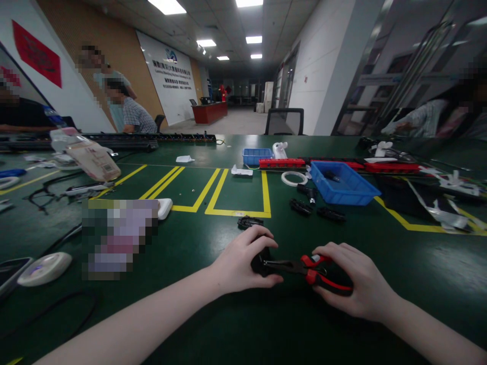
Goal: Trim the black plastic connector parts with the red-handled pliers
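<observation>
Near the middle of the green table (213,238), my left hand (245,256) has its fingers wrapped round a small black part (261,261). My right hand (350,281) grips red-and-black pliers (312,271) by the handles. The jaws point left and reach the black part between the left fingers; whether they clamp it cannot be made out. Just beyond the left hand lies a black piece (250,222). Two similar black pieces, one on the left (300,206) and one on the right (332,214), lie beyond the right hand.
A blue tray (344,195) and a white ring (294,178) stand beyond the right hand. Red strips (281,163) run behind. At left are a blurred-out flat object (122,238), a white case (164,209), a bag (93,157) and cables. People sit or stand across the table.
</observation>
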`<state>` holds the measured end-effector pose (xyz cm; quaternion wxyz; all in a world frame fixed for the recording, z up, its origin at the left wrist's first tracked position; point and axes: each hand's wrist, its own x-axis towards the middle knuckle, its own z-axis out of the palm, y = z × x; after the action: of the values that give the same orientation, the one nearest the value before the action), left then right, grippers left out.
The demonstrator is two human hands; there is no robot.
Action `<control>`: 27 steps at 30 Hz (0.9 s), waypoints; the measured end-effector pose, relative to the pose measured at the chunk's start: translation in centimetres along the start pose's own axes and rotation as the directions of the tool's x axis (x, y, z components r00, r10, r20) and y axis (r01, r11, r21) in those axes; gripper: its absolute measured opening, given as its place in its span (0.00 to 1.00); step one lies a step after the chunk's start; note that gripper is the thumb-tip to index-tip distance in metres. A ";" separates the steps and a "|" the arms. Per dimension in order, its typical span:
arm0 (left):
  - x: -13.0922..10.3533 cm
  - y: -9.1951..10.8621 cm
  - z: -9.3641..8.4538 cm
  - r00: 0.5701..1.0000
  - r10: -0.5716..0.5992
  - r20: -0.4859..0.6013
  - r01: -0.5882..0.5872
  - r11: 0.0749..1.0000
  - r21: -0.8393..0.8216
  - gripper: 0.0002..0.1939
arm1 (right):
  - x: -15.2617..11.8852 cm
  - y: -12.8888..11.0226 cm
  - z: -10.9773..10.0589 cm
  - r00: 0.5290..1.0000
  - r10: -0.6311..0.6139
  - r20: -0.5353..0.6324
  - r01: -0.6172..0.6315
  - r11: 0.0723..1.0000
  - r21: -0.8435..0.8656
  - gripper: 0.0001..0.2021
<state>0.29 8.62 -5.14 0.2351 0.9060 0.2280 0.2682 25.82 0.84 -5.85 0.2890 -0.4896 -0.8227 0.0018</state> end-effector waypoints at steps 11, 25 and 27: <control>0.0 0.0 0.1 0.999 0.029 -0.013 -0.028 0.998 0.056 0.23 | 0.0 -0.1 0.0 1.000 0.005 0.005 -0.005 1.000 -0.001 0.19; 0.1 0.2 -0.3 0.994 -0.020 0.106 0.014 0.998 0.058 0.24 | 0.0 -0.3 0.0 0.999 -0.040 0.007 0.040 0.999 0.017 0.19; 0.1 0.1 -0.3 0.992 -0.011 0.122 0.005 0.999 0.052 0.23 | 0.0 -0.3 0.0 0.999 -0.041 0.008 0.041 0.999 0.017 0.19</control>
<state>0.24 8.67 -4.81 0.2265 0.9255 0.2236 0.2053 25.52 0.67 -5.79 0.2896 -0.4701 -0.8337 0.0050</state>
